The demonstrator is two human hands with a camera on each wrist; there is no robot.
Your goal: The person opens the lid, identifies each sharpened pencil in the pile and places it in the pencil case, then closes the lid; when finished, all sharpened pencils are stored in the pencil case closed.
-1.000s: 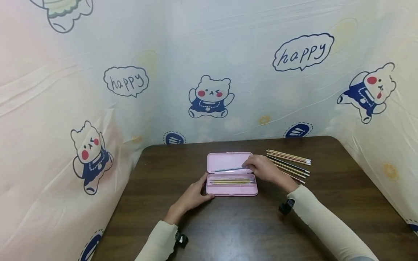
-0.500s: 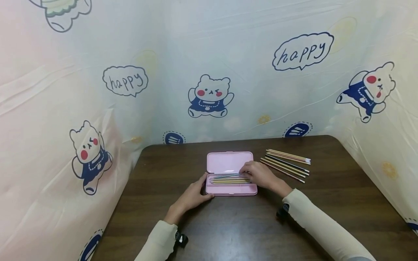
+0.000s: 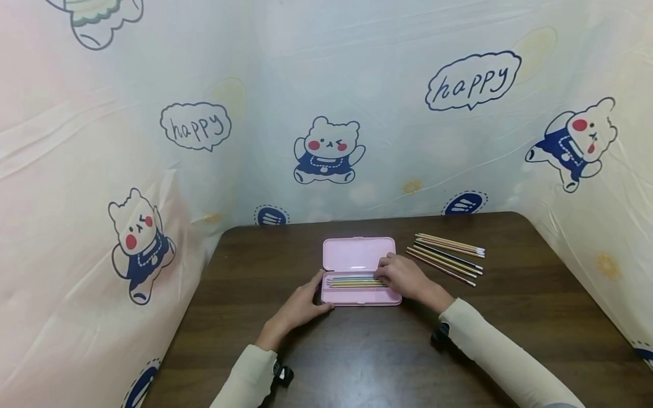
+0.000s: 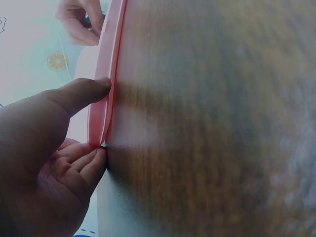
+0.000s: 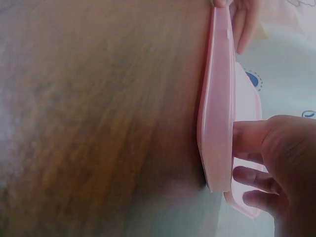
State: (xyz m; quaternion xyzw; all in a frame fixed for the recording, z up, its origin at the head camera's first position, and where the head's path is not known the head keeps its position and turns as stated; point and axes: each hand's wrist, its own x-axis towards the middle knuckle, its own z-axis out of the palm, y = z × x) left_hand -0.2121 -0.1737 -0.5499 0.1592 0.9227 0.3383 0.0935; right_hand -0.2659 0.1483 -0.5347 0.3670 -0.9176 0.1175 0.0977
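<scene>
A pink pencil case (image 3: pixel 361 295) lies open on the table, its lid (image 3: pixel 357 254) folded back. Several pencils (image 3: pixel 352 285) lie lengthwise inside, among them a blue pencil (image 3: pixel 352 277) along the back side. My left hand (image 3: pixel 300 306) holds the case's left end, the thumb against its front wall (image 4: pixel 101 116) and the other fingers at its end. Over the right part of the case, my right hand (image 3: pixel 403 276) pinches the right end of the blue pencil. In the right wrist view, my right thumb (image 5: pixel 249 138) dips behind the front wall, which hides the pencils.
Several more pencils (image 3: pixel 449 258) are spread on the brown wooden table (image 3: pixel 377 351) right of the case. A curtain (image 3: pixel 398 141) printed with bears stands behind the table and along both sides.
My right hand has brought the blue pencil from over the lid down into the case, where it now lies alongside the others. My left hand has stayed at the left end.
</scene>
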